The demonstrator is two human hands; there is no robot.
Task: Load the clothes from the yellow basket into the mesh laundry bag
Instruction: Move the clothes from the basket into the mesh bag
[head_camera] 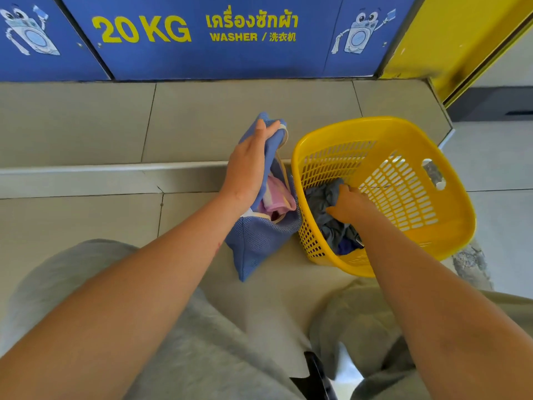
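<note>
The blue washer panel [202, 39] marked 20 KG fills the far wall, and the person crouches before it on the tiled floor [86, 125], grey-clad knees at the bottom of the view, so that everything sits within easy arm's reach. The yellow basket [409, 157] stands to the right, tipped a little toward the person, which brings its contents nearer the reaching arm. Just beside it, touching its left wall, stands the mesh laundry bag [256, 243], blue and upright, close enough that a garment need only cross the rim. The left hand [248, 168] is closed on the bag's upper edge and lifts it, apparently to keep the soft mouth open and standing; a pink-striped cloth [277, 197] already lies inside. The right hand [349, 206] reaches down into the basket with fingers curled into the dark grey clothes [326, 217] heaped at its near-left corner; whether it has a firm hold yet I cannot tell. Some blue fabric [346, 246] shows beneath that heap, so the basket probably needs more than one further trip.
</note>
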